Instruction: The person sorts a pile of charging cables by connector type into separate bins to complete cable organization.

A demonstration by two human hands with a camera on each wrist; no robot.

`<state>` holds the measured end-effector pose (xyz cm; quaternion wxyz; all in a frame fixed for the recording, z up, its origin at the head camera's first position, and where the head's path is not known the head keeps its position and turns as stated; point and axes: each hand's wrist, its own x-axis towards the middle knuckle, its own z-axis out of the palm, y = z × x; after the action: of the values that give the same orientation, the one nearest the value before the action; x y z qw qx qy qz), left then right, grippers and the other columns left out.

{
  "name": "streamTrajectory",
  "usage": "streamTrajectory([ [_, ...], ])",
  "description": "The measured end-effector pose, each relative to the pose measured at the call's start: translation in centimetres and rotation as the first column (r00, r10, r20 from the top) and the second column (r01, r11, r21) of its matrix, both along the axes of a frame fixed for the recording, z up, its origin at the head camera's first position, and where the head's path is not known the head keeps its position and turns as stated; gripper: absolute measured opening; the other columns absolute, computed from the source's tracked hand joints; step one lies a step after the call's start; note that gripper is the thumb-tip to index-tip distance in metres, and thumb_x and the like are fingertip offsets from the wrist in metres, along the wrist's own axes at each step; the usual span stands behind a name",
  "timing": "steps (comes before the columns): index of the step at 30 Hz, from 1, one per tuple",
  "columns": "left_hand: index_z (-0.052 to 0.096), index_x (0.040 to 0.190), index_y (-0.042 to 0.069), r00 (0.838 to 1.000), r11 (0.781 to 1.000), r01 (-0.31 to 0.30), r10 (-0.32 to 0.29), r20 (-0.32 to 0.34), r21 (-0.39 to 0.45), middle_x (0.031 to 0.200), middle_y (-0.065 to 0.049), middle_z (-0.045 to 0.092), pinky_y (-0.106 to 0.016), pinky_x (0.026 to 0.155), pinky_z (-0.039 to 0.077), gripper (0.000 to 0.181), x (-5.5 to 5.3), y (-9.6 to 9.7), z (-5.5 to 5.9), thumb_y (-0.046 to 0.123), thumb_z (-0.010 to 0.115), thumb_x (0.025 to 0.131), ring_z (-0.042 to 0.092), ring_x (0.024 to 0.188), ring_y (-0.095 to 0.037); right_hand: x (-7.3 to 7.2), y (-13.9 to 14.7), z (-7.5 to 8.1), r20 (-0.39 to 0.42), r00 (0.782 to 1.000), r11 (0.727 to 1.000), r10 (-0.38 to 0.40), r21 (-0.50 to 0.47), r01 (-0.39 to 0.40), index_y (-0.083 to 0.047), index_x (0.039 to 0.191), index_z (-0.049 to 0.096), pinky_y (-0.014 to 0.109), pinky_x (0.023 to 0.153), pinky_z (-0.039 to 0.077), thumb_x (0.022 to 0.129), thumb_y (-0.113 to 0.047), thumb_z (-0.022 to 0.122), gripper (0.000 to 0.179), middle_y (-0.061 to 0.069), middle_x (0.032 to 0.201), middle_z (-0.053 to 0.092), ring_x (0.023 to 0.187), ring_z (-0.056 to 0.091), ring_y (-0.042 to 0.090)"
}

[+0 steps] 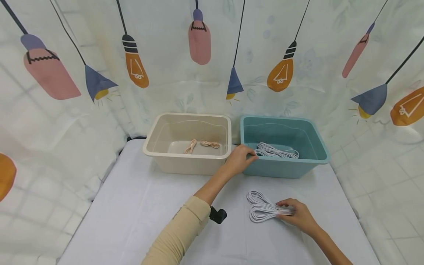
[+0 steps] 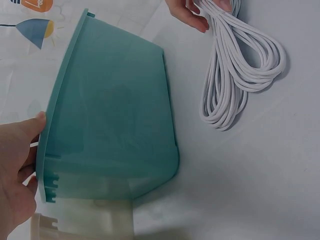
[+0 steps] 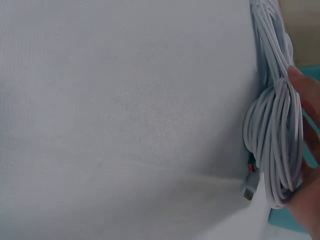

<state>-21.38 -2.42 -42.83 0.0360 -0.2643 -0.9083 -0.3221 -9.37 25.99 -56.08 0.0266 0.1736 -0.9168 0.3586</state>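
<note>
A coiled bundle of white cable (image 1: 261,209) is in my right hand (image 1: 298,215), above or on the white cloth in front of the teal bin. My right fingers pinch it round its middle. In the right wrist view a plug (image 3: 251,186) pokes out beside the loops of the cable (image 3: 280,135). With its fingertips my left hand (image 1: 239,160) grips the rim of the teal bin (image 1: 285,167) near its front left corner; the left wrist view shows this hand (image 2: 20,170) at the bin's edge. Inside that bin lie more white cables (image 1: 276,151).
Left of the teal bin stands a cream bin (image 1: 185,165) with two small peach-coloured cord bundles (image 1: 210,144). A black object (image 1: 218,215) shows beside the left sleeve. Behind the table (image 1: 126,221) hangs a lamp-printed curtain (image 1: 172,92).
</note>
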Motion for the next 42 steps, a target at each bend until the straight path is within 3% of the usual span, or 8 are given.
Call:
streamTrajectory([
  [6,0.082,0.108,0.006,1.000,1.000,0.006,-0.006,0.000,0.015,0.104,-0.008,0.078,-0.037,0.096,0.055,0.019,0.0,0.0,-0.1,0.021,0.071,0.103,0.067,0.108,-0.026,-0.1,0.1,-0.4,0.050,0.999,1.000,-0.001,0.026,0.000,-0.021,0.102,0.081,0.029,0.089,0.055,0.070,-0.020,0.100,0.037,-0.010,0.104,0.075,0.102,0.064,0.009],
  [15,0.082,0.107,0.008,1.000,1.000,-0.002,0.002,-0.005,-0.002,0.103,-0.006,0.079,-0.036,0.097,0.054,0.020,-0.1,0.1,-0.3,0.024,0.071,0.103,0.067,0.107,-0.024,-0.2,-0.3,-0.6,-0.029,0.999,0.999,-0.023,0.023,0.024,-0.020,0.088,0.081,0.026,0.077,0.056,0.067,-0.005,0.098,0.031,-0.013,0.092,0.072,0.090,0.061,0.002],
  [19,0.082,0.107,0.007,1.000,1.000,0.002,-0.002,0.001,0.011,0.103,-0.007,0.079,-0.037,0.097,0.054,0.020,-0.1,0.0,-0.3,0.023,0.071,0.103,0.067,0.107,-0.025,-0.3,-0.3,-0.3,-0.028,0.999,1.000,-0.019,0.013,0.019,-0.020,0.086,0.080,0.024,0.074,0.055,0.066,-0.001,0.096,0.032,-0.012,0.090,0.072,0.087,0.060,0.000],
  [37,0.082,0.110,0.007,1.000,1.000,0.000,0.000,0.030,0.005,0.106,-0.007,0.079,-0.037,0.098,0.054,0.021,-0.1,0.0,-0.1,0.023,0.070,0.104,0.066,0.108,-0.025,-1.0,1.0,2.5,0.032,0.999,1.000,0.025,0.000,-0.025,-0.017,0.093,0.080,0.023,0.068,0.051,0.071,-0.002,0.093,0.029,-0.008,0.092,0.074,0.079,0.054,0.000],
  [42,0.082,0.109,0.007,1.000,1.000,-0.001,0.001,0.024,0.004,0.105,-0.007,0.079,-0.037,0.098,0.054,0.020,-0.1,0.1,-0.1,0.022,0.071,0.103,0.067,0.108,-0.025,-1.2,1.4,3.3,0.015,0.999,0.999,0.043,0.012,-0.043,-0.016,0.095,0.081,0.023,0.064,0.050,0.072,-0.004,0.093,0.029,-0.008,0.091,0.073,0.078,0.054,0.000],
])
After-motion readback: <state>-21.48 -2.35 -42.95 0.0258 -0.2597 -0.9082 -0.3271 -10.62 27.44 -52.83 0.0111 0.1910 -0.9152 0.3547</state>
